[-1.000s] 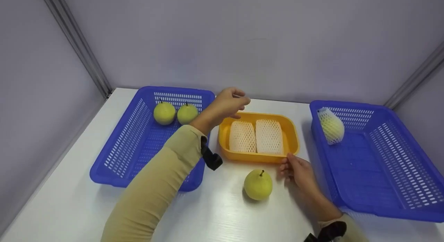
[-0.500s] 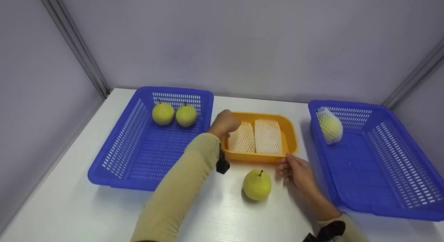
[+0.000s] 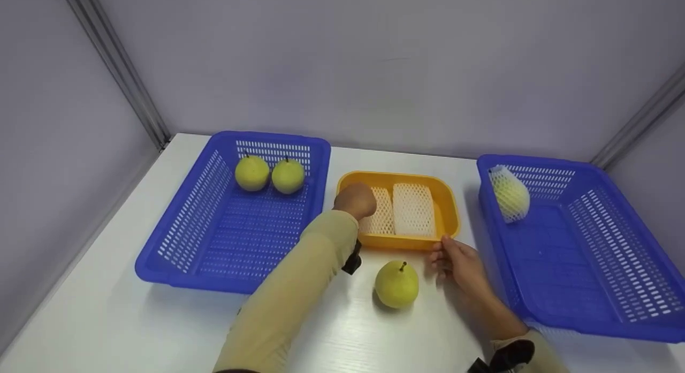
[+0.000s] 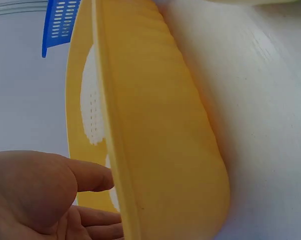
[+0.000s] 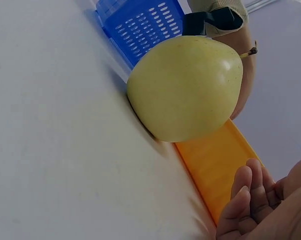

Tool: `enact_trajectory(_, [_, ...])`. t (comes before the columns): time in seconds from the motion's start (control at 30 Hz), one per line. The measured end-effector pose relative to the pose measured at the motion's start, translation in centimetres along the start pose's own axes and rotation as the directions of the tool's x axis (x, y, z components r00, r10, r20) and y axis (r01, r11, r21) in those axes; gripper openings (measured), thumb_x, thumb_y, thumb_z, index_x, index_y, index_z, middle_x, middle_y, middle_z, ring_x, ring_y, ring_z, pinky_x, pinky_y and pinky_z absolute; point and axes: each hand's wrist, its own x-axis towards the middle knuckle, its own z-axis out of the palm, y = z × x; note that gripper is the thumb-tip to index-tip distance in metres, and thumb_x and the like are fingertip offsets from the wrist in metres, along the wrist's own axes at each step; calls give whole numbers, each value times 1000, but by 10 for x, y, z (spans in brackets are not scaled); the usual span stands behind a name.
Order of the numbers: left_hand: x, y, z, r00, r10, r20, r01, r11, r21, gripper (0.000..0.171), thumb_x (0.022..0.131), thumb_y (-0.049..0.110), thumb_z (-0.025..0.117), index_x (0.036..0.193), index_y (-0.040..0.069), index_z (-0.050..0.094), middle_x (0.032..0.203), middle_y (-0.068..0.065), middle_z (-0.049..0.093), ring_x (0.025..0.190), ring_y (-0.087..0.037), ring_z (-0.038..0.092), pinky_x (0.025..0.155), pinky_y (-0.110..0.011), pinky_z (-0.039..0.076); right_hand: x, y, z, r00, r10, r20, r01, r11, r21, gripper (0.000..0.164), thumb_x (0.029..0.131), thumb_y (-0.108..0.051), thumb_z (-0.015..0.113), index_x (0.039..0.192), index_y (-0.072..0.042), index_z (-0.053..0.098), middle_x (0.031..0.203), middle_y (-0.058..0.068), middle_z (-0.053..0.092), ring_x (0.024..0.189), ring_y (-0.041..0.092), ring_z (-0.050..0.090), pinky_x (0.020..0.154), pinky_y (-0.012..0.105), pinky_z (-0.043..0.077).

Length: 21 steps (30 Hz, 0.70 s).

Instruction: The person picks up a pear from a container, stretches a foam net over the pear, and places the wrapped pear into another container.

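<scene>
My left hand (image 3: 356, 200) reaches down into the left end of a yellow plastic tray (image 3: 396, 243), at the left of two white foam fruit nets (image 3: 383, 218). In the left wrist view the thumb and fingers stand apart at the net, their tips hidden behind the tray wall. The other foam net (image 3: 415, 210) lies beside it. My right hand (image 3: 460, 263) holds the tray's near right rim, thumb on the rim and fingers curled below. In front of the tray a yellow-green pear (image 3: 396, 285) stands on the table.
A blue basket (image 3: 160, 271) on the left holds two pears (image 3: 252, 173). Another blue basket (image 3: 583, 326), on the right, holds a pear in a foam net (image 3: 510, 195). Grey panels (image 3: 396, 73) enclose the white table.
My left hand has come from above the tray's back left corner, down and toward me, into the tray at the left foam net. My right hand stays on the rim.
</scene>
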Motion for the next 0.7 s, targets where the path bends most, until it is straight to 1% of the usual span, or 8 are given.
enact_trajectory(0.1, [0, -1, 1, 1000, -3, -22, 3, 1000, 11, 21, 100, 2, 51, 95, 3, 72, 102, -7, 65, 79, -17, 49, 67, -28, 46, -1, -1, 0, 1000, 0, 4, 0, 1000, 2, 39, 112, -25, 39, 93, -1, 64, 75, 3, 64, 64, 12, 58, 49, 22, 47])
enact_trajectory(0.2, [0, -1, 2, 999, -13, -41, 13, 1000, 12, 24, 100, 3, 51, 103, 1, 75, 110, -8, 70, 86, -17, 56, 80, -30, 55, -2, -2, 0, 1000, 6, 8, -6, 1000, 2, 40, 112, -26, 40, 94, -1, 65, 75, 4, 64, 64, 12, 58, 49, 23, 47])
enact_trajectory(0.3, [0, 1, 3, 999, -15, -50, 16, 1000, 7, 25, 102, 4, 51, 105, 1, 75, 113, -9, 71, 95, -19, 63, 89, -34, 57, -2, -3, -2, 1000, 14, 10, -14, 1000, -2, 40, 112, -27, 40, 95, -1, 65, 76, 4, 65, 65, 13, 59, 50, 23, 48])
enact_trajectory(0.43, [0, 1, 1, 998, -8, -62, 7, 1000, -17, 26, 103, 5, 48, 108, -1, 73, 116, -11, 71, 103, -21, 65, 94, -35, 55, -2, -3, -1, 1000, 17, 8, -17, 1000, -9, 39, 112, -26, 40, 96, -1, 65, 77, 4, 64, 65, 13, 59, 51, 24, 47])
enact_trajectory(0.53, [0, 0, -3, 998, 5, -67, -7, 999, -36, 27, 103, 4, 46, 109, -2, 71, 118, -11, 70, 104, -22, 64, 95, -35, 54, -2, -3, -1, 1000, 12, 6, -12, 1000, -23, 39, 112, -25, 39, 97, 0, 64, 77, 3, 65, 66, 13, 59, 52, 23, 47])
enact_trajectory(0.6, [1, 0, -6, 998, 6, -63, -9, 999, -41, 27, 103, 4, 46, 110, -2, 71, 118, -11, 69, 101, -21, 62, 92, -33, 54, -2, -3, -1, 1000, 10, 3, -10, 999, -36, 39, 112, -26, 39, 97, 0, 64, 77, 3, 65, 66, 12, 59, 52, 23, 48])
enact_trajectory(0.7, [2, 0, -10, 999, -1, -33, -1, 999, -49, 25, 101, 5, 50, 113, -3, 70, 111, -10, 68, 88, -20, 59, 72, -28, 53, -2, -2, 0, 1000, 6, -2, -6, 999, -44, 40, 112, -25, 38, 97, 0, 64, 77, 3, 65, 66, 13, 59, 51, 23, 47])
